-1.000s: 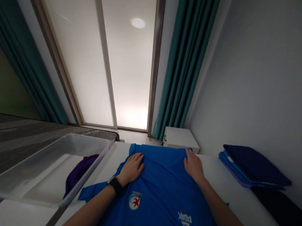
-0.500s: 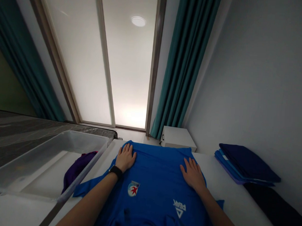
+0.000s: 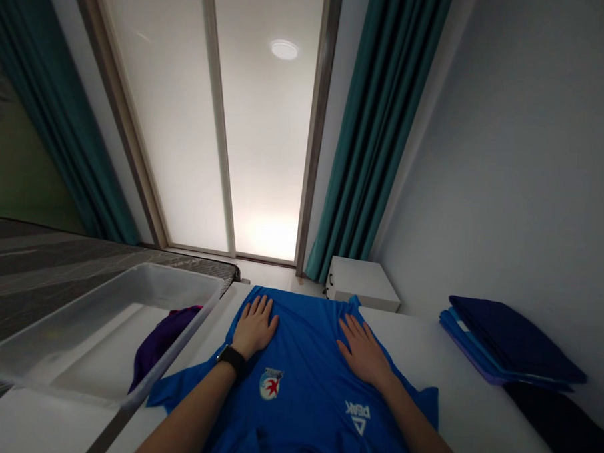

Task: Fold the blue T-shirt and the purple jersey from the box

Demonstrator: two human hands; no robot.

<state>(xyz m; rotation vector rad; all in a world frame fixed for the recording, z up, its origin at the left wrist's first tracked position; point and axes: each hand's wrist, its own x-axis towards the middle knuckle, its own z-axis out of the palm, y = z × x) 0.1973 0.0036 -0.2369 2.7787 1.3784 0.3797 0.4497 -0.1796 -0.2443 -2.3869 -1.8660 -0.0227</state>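
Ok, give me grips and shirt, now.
Left grip and right grip open, flat on blue T-shirt. Shirt spread on white table. Transparent plastic tub on left, beside sleeve.

Right hand slid inward; blue T-shirt edge drawn in
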